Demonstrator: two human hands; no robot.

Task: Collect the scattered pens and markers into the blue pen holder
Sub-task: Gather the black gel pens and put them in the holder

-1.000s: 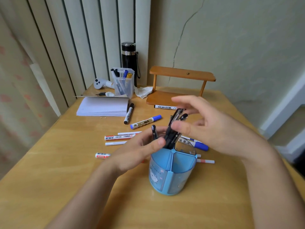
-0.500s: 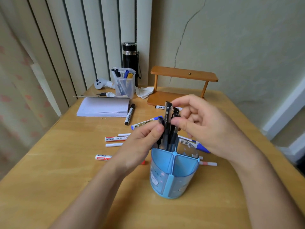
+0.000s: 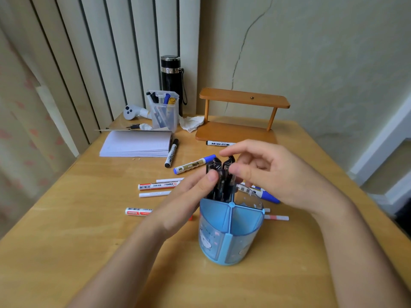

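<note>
Both hands (image 3: 189, 203) (image 3: 278, 174) grip pinching black pens (image 3: 221, 181) in blue holder (image 3: 229, 236), "MARKER" label (image 3: 138, 211)

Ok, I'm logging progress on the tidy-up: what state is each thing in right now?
blue pen holder: upright; far-left compartment filled, near ones empty.
black pens: bundled, standing in the holder.
left hand: fingertips on the pens.
right hand: fingertips on the pens.
blue-capped marker: capped, lying loose.
black marker: capped, lying loose.
red-labelled marker: lying loose.
clear pen box: open, holding markers.
flask: upright, lid on.
</note>
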